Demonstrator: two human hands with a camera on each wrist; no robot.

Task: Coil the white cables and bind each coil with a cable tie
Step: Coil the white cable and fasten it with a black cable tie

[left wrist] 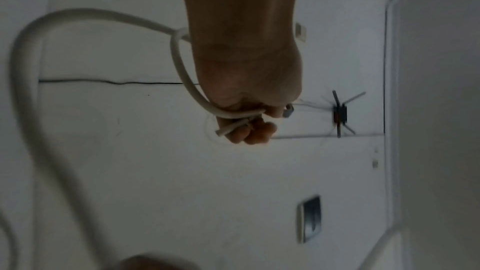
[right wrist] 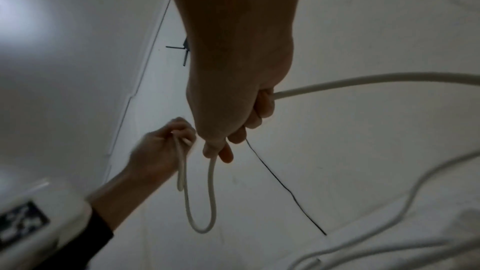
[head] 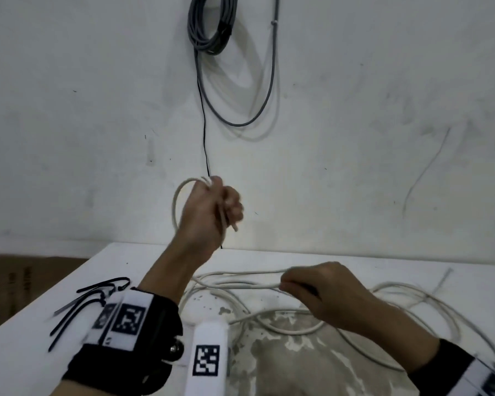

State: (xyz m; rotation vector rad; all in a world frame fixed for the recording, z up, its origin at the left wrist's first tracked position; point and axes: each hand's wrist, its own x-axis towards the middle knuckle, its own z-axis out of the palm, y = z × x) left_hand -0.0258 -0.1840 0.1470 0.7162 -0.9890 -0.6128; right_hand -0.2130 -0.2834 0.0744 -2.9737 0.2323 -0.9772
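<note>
My left hand [head: 217, 204] is raised in front of the wall and grips a small loop of white cable [head: 175, 207], whose cut end [head: 235, 227] sticks out below the fist. In the left wrist view the left hand [left wrist: 246, 124] is curled round two strands of the white cable [left wrist: 26, 65]. Lower and to the right, my right hand [head: 300, 284] holds the same cable just above the table. In the right wrist view the cable [right wrist: 363, 81] runs through the right hand [right wrist: 233, 137] and hangs in a loop [right wrist: 200, 227] towards the left hand [right wrist: 161, 147]. Several black cable ties [head: 92, 298] lie on the table at the left.
More loose white cable [head: 269, 330] sprawls over the white table [head: 26, 352], mostly middle and right. A grey cable coil [head: 212, 24] hangs on the wall, and a thin black wire [head: 204, 138] runs down from it. Brown cardboard [head: 26, 281] lies beyond the table's left edge.
</note>
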